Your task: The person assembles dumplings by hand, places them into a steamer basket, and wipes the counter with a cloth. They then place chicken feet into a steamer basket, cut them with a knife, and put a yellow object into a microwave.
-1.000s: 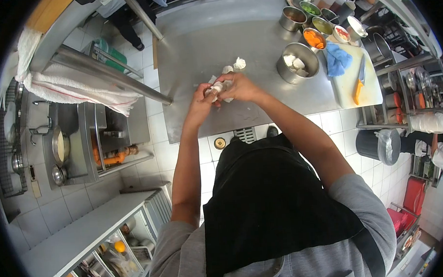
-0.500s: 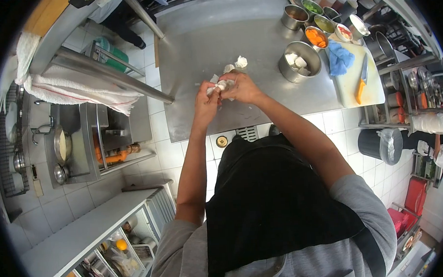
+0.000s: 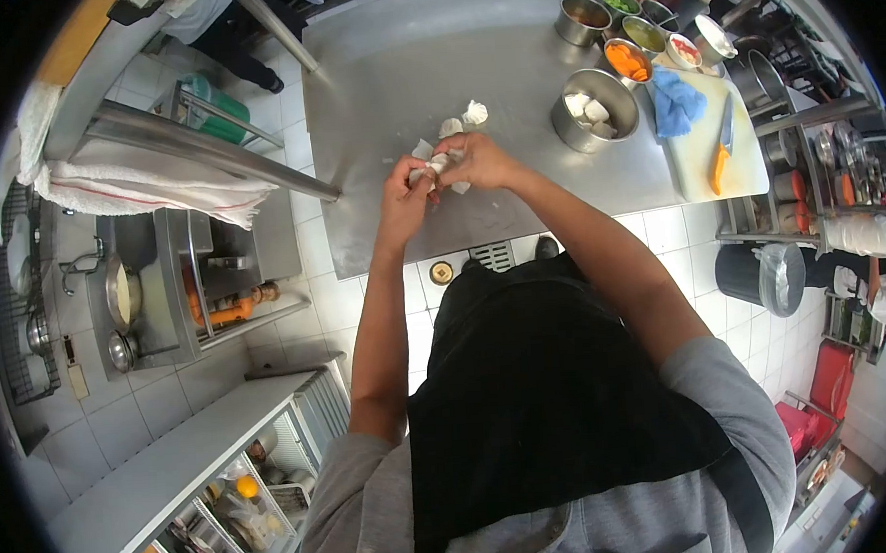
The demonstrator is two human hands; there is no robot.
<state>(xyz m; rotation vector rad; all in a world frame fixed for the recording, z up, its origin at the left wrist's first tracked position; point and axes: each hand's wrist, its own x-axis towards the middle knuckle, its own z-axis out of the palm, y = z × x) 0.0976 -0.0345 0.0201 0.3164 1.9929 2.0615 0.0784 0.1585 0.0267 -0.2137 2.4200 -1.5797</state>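
Note:
Over the steel table (image 3: 382, 74), my left hand (image 3: 405, 200) and my right hand (image 3: 481, 162) meet with fingers pinched on a small white piece (image 3: 438, 164), which looks like garlic. White papery scraps lie under and around my fingers. Just beyond my right hand are two more white pieces, one (image 3: 450, 128) close to the fingers and another (image 3: 475, 113) farther off. To the right stands a steel pot (image 3: 595, 110) with several white chunks in it.
At the right, a cutting board (image 3: 747, 150) holds an orange-handled knife (image 3: 723, 157) and a blue cloth (image 3: 676, 102). Small bowls of food, one with orange slices (image 3: 627, 62), fill the back right. Another person's legs (image 3: 236, 52) show at the upper left.
The view has shifted slightly. Both hands keep together at the white piece, with the fingers slightly rearranged around it.

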